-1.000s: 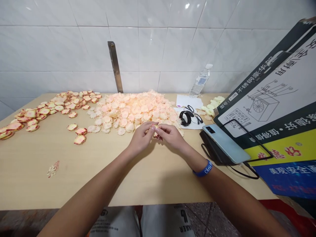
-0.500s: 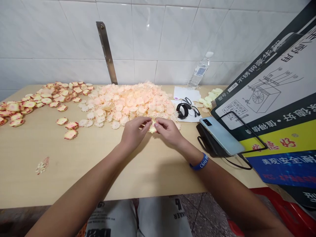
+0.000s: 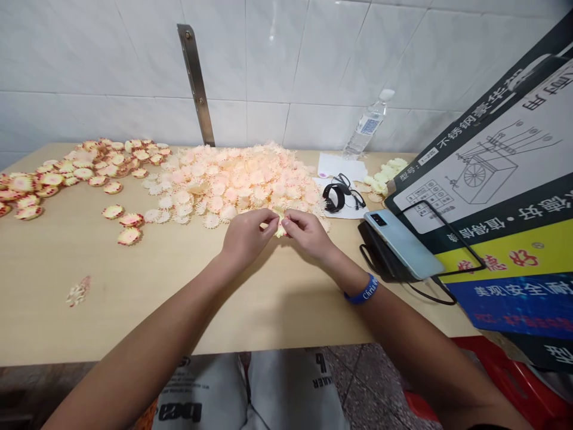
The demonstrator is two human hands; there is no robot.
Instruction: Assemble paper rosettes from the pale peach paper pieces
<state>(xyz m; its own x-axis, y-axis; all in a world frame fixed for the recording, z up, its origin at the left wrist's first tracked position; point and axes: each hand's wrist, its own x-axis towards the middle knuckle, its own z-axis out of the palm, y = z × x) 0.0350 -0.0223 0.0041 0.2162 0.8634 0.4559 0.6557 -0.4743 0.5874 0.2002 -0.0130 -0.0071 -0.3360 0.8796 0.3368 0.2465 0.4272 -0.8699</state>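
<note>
Between my two hands is a small yellow artificial flower (image 3: 280, 229) with red specks, mostly covered by fingers. My left hand (image 3: 246, 239) pinches its left side with thumb and forefinger. On the other side, my right hand (image 3: 310, 236) grips it the same way, thumb on top. Just behind the hands spreads a heap of pale pink frilly flower pieces (image 3: 250, 176). Off to the left lie stacked yellow flowers with red edges (image 3: 83, 173), and several stray ones such as the red-edged flower (image 3: 129, 237) sit nearer.
A small bunch of tiny cream and pink pieces (image 3: 79, 291) lies front left on the table (image 3: 170, 298). At right are a water bottle (image 3: 367, 126), glasses (image 3: 353, 196), a black band (image 3: 333, 198), pale yellow flowers (image 3: 388, 175), a phone (image 3: 403, 245) and a large printed box (image 3: 483, 179).
The view has shifted slightly. Both hands still hold the flower in nearly the same place, with its visible part slightly changed between the fingertips.
</note>
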